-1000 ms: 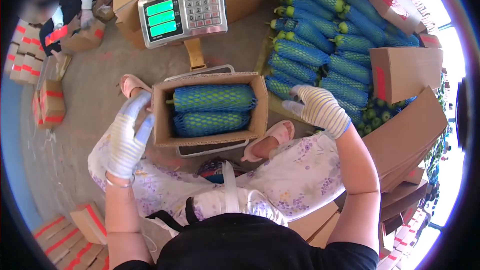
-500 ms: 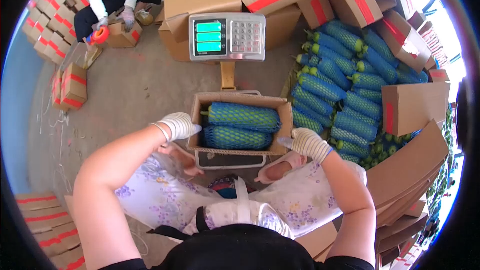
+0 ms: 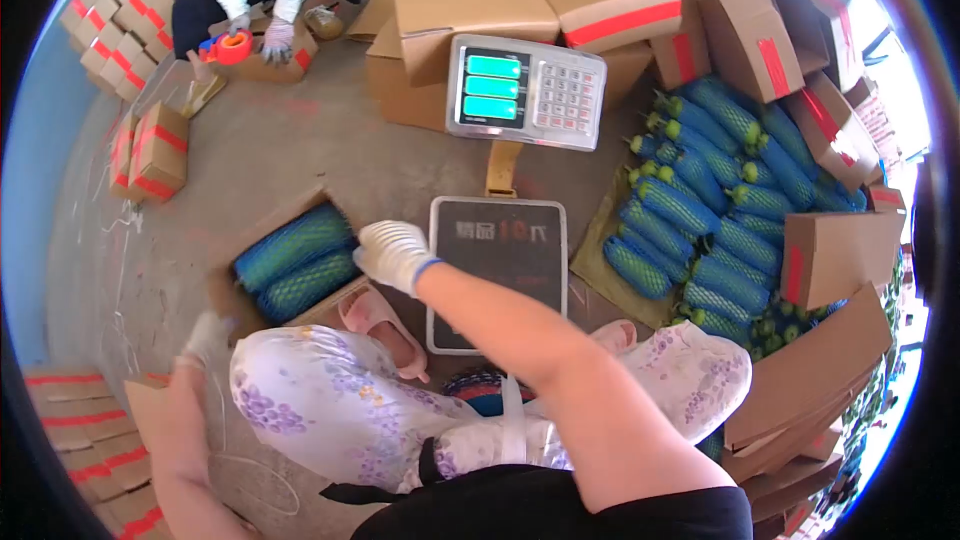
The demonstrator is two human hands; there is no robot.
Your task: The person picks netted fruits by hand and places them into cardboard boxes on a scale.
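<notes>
- We saw the open carton [image 3: 325, 305] left of the bare scale platform [image 3: 480, 285], with two netted green vegetables [image 3: 295, 248] lying side by side in it.
- Our right hand [image 3: 394, 254] was at the carton's right end, fingers curled; we could not tell whether they pinched its edge.
- Our left hand [image 3: 208, 338] was blurred by the left end, its grip impossible for us to tell.

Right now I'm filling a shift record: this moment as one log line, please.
left hand: blurred, near carton; right hand: at carton's right end; carton: beside scale platform, holding two netted vegetables; display: lit
</notes>
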